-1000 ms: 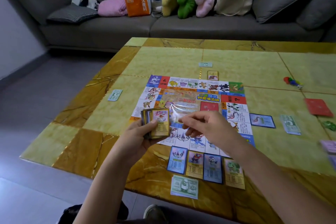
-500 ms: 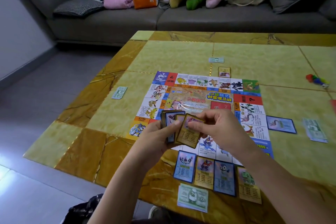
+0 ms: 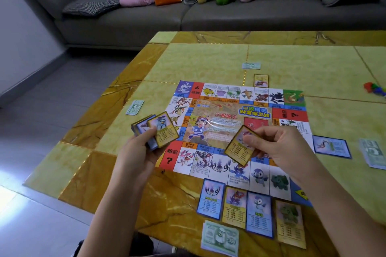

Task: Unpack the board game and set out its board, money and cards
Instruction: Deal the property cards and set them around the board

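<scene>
One yellow card (image 3: 238, 149) pinched in right hand (image 3: 279, 150) fingertips (image 3: 249, 140), over board (image 3: 221, 93) near edge; left hand (image 3: 135, 152) fingers curled round deck (image 3: 155, 131), over board's left edge. Step: dealing cards. Next, likely: lay card beside board, matching square.

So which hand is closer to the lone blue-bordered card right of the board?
Right. The right hand, pinching a yellow card, hovers beside the blue-bordered card; the left hand holds the deck across the board.

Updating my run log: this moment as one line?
left hand: holds deck | right hand: pinches yellow card over board | laid: four cards in row at board's near edge
</scene>
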